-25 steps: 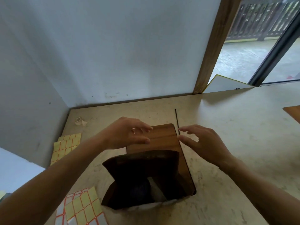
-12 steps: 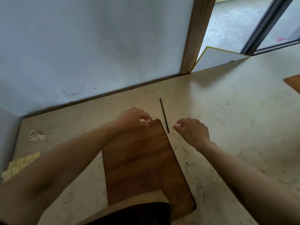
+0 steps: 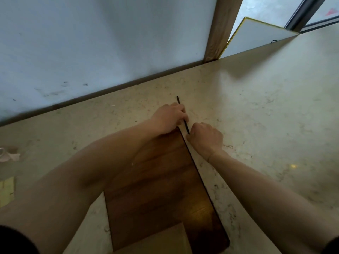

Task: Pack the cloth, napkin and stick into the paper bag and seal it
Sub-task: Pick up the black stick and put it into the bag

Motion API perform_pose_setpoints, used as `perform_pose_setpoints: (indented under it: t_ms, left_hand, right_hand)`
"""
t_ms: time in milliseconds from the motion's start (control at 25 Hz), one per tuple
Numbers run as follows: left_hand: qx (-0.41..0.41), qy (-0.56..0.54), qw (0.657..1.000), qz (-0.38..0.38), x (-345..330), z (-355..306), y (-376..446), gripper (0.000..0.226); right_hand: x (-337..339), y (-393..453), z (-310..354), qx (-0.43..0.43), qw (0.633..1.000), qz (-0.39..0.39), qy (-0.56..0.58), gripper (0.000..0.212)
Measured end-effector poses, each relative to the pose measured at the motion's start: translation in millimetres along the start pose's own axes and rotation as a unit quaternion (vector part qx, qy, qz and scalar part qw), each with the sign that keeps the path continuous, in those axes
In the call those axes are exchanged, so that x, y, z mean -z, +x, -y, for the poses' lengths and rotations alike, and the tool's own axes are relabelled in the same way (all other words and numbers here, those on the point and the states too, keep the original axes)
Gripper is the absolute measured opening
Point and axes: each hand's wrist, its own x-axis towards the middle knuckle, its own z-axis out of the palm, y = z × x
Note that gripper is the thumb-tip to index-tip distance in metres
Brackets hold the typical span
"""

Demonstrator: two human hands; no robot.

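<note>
A thin black stick (image 3: 180, 107) lies on the beige table (image 3: 256, 116), just past the far right corner of a dark wooden board (image 3: 161, 180). My left hand (image 3: 169, 116) reaches across the board's corner, its fingertips closed on the stick's middle. My right hand (image 3: 206, 139) is curled to the right of the board's edge and pinches the stick's near end. Of the paper bag (image 3: 154, 239), only a tan flap shows at the bottom edge, resting on the board. The cloth and napkin are hidden from view.
A white tape roll (image 3: 6, 154) and a sheet of yellow stickers (image 3: 7, 189) lie at the far left. The wall (image 3: 91, 43) runs along the table's back. A wooden post (image 3: 220, 28) and a leaning white panel (image 3: 256, 37) stand at the back right.
Both hands have moved forward and closed on the stick. My view has tilted away, so the bag's open mouth has dropped out of sight.
</note>
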Motion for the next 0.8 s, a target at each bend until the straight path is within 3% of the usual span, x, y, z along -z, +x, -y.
perform_pose_setpoints:
  t_ms: [280,480,680,800]
  left_hand:
    - [-0.043,0.068,0.996,-0.024,-2.2,7.8,-11.9,0.011]
    - [-0.049,0.069,0.995,-0.059,40.9,12.7,-67.4,0.014]
    - [0.013,0.045,0.993,-0.109,113.5,-2.9,-162.4,0.018]
    - [0.074,-0.025,0.985,-0.157,156.5,-21.0,-231.7,0.013]
  right_hand:
    - [13.3,0.5,-3.3,0.027,1.000,0.008,0.003,0.015]
    - [54.7,-12.7,9.5,0.114,0.991,-0.023,0.068,0.011]
    - [120.2,-54.6,30.7,0.237,0.963,-0.055,0.120,0.008]
    - [162.5,-93.1,43.3,0.291,0.940,-0.088,0.157,0.006]
